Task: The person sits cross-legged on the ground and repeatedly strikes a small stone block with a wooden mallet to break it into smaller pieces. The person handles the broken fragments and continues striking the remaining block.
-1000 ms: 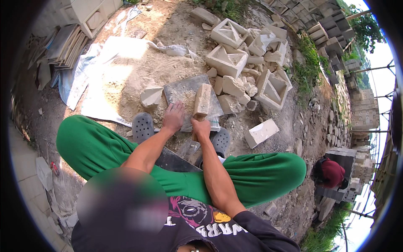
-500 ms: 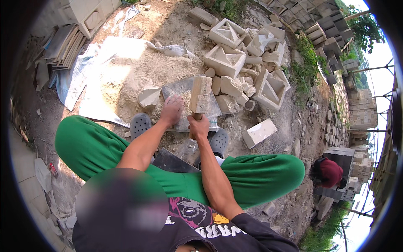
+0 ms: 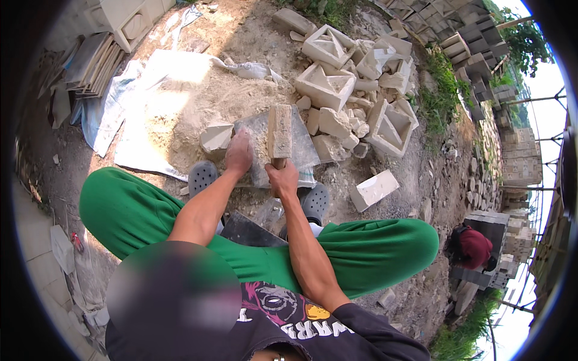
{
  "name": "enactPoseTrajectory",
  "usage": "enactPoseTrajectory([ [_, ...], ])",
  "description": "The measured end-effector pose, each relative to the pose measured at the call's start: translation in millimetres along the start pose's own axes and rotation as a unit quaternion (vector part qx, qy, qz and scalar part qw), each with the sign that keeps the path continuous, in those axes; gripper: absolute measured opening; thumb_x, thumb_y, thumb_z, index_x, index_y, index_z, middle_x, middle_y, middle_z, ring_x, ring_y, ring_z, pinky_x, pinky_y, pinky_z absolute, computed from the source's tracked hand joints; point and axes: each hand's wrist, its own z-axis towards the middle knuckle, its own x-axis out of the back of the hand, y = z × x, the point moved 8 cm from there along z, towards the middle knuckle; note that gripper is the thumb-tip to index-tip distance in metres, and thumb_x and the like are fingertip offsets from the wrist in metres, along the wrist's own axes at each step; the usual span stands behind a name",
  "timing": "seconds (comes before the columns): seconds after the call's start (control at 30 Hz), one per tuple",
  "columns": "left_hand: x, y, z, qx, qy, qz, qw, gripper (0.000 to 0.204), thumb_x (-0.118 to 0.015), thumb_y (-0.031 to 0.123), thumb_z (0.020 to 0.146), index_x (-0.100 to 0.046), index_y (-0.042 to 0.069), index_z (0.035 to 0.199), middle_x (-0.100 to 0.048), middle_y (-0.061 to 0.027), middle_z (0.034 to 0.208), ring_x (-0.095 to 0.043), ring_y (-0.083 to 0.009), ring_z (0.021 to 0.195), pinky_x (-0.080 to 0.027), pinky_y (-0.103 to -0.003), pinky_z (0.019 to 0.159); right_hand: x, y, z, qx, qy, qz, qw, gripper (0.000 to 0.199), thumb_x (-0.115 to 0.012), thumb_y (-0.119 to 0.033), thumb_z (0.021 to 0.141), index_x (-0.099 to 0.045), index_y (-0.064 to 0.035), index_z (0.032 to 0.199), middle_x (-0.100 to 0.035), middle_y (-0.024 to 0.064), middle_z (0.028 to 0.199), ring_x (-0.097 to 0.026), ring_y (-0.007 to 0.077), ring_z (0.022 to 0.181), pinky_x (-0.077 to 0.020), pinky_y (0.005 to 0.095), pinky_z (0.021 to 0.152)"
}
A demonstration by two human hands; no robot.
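Observation:
I squat over a flat grey slab [image 3: 304, 147] lying on the sandy ground between my feet. My right hand [image 3: 283, 179] is shut on the handle of a long wooden block tool [image 3: 280, 130], which stands over the slab's middle. My left hand [image 3: 239, 153] presses on the slab's left part, fingers closed over a patch of sandy mortar; what it holds, if anything, I cannot tell. A pale stone chunk [image 3: 215, 137] lies just left of the slab.
Hollow square concrete blocks [image 3: 325, 84] and broken pale stones [image 3: 337, 123] pile up beyond the slab. A loose white block [image 3: 374, 189] lies to the right. A white sheet with sand [image 3: 162, 102] spreads left. Another person in red [image 3: 475, 246] crouches at the far right.
The wooden tool has shifted slightly up and away over the slab while my left hand stayed pressed on the slab's left side.

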Motion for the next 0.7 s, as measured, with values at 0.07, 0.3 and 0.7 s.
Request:
enactPoseTrajectory([
  [0.07, -2, -1, -2, 0.007, -0.012, 0.022, 1.000, 0.040, -0.053, 0.018, 0.094, -0.057, 0.002, 0.131, -0.049, -0.0216, 0.145, -0.042, -0.0366, 0.138, -0.034, -0.045, 0.115, 4, -6, -1, 0.016, 0.008, -0.002, 1.000, 0.041, -0.073, -0.034, 0.073, -0.069, 0.0042, 0.087, -0.071, 0.0191, 0.074, -0.069, 0.0349, 0.069, -0.0539, 0.0397, 0.067],
  [0.3, -11, 7, 6, 0.013, -0.092, 0.076, 0.993, 0.041, -0.047, 0.017, 0.098, -0.054, 0.002, 0.134, -0.047, -0.0186, 0.149, -0.040, -0.0345, 0.141, -0.030, -0.047, 0.117, -14, 29, 3, -0.089, -0.102, -0.144, 0.980, 0.053, -0.071, -0.038, 0.072, -0.070, 0.0063, 0.102, -0.070, 0.0278, 0.100, -0.069, 0.0424, 0.097, -0.0542, 0.0456, 0.086],
  [0.7, -7, -2, 16, 0.013, 0.019, -0.014, 1.000, 0.038, -0.042, 0.012, 0.098, -0.058, -0.001, 0.130, -0.055, -0.0192, 0.141, -0.047, -0.0364, 0.135, -0.037, -0.043, 0.114, -12, 13, -6, -0.037, -0.063, -0.068, 0.995, 0.051, -0.074, -0.040, 0.071, -0.071, 0.0039, 0.096, -0.071, 0.0278, 0.095, -0.070, 0.0399, 0.091, -0.0540, 0.0446, 0.079],
])
